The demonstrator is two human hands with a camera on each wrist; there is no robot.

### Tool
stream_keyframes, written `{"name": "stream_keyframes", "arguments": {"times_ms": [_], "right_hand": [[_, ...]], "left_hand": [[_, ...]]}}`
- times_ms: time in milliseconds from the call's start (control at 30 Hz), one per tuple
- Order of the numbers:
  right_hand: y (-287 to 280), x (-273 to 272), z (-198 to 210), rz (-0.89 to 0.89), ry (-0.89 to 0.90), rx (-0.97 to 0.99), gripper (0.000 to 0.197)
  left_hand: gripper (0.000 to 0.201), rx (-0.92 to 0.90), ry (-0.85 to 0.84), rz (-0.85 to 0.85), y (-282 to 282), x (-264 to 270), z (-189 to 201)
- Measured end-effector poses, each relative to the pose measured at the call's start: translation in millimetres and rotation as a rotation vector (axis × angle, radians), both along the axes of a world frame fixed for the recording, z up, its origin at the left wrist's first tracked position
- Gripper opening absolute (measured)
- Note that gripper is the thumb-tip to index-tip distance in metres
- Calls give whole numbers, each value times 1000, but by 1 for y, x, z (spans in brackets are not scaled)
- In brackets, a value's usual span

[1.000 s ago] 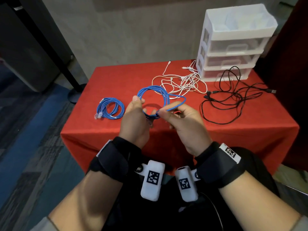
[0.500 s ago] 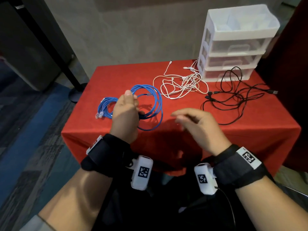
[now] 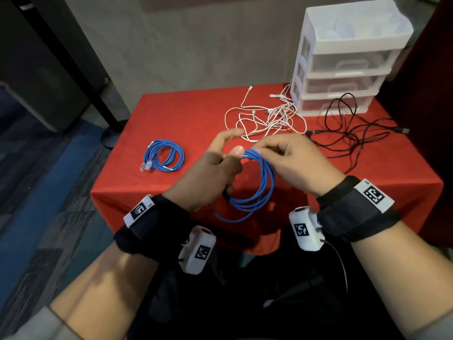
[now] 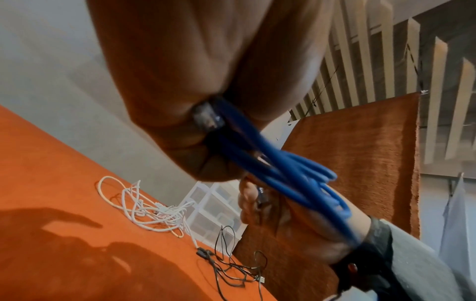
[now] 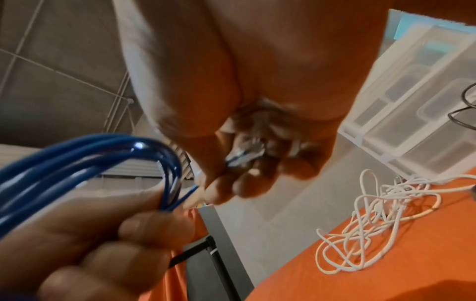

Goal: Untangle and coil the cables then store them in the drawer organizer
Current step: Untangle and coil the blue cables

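Note:
A coiled blue cable (image 3: pixel 259 192) hangs in the air above the near edge of the red table (image 3: pixel 186 114). My left hand (image 3: pixel 215 165) grips the coil's left side, thumb pressed on the top of the loops. My right hand (image 3: pixel 291 158) pinches a thin end of the blue cable (image 5: pixel 188 195) at the top of the coil. The loops (image 4: pixel 283 173) run out of my left fist in the left wrist view. A second blue cable (image 3: pixel 163 155) lies coiled on the table's left part. The white drawer organizer (image 3: pixel 343 60) stands at the back right.
A tangle of white cables (image 3: pixel 267 119) lies mid-table in front of the organizer. A tangle of black cables (image 3: pixel 350 133) spreads on the right, partly against the bottom drawer. All three drawers look closed. The floor drops away left of the table.
The left hand brought the coil from the left back to the centre. The right hand, which had let go and hung free, has come back and pinches the cable at the coil's top.

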State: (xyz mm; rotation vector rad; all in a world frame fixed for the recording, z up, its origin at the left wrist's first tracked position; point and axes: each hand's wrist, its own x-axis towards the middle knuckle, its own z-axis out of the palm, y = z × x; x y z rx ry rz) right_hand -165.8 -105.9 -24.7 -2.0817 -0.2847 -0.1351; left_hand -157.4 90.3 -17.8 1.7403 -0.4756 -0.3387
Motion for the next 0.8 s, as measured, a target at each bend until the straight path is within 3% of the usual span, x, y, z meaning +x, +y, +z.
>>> {"name": "stream_keyframes", "arguments": {"times_ms": [67,233,333,400,500,567,600,700,800], "right_hand": [[-8,7,5,-125,-53,33,15],[-27,19,13,-351,-178,135,12],[-25,16,6,-350,-149,-9,14],[-22,7,3,-274,-4,-68,19],[-11,-10,0,-116,172,121,14],[0,-17,-3,-59,233,361,6],[5,-17,-5,-56,254,469,12],[16,-18,-9,-84,222,554,19],[23,-18,-16,-205,79,385,20]], "left_hand": [[21,79,1,-3,0,0,3],[35,128,-52,-6,3,4,3],[31,205,-177,135,5,10,-8],[32,277,-258,266,9,14,-17],[34,287,-285,342,12,15,-29],[34,290,-308,358,10,15,-33],[31,288,-323,361,8,15,-34],[26,252,-320,373,-2,11,-33],[27,142,-202,371,-11,8,-31]]}}
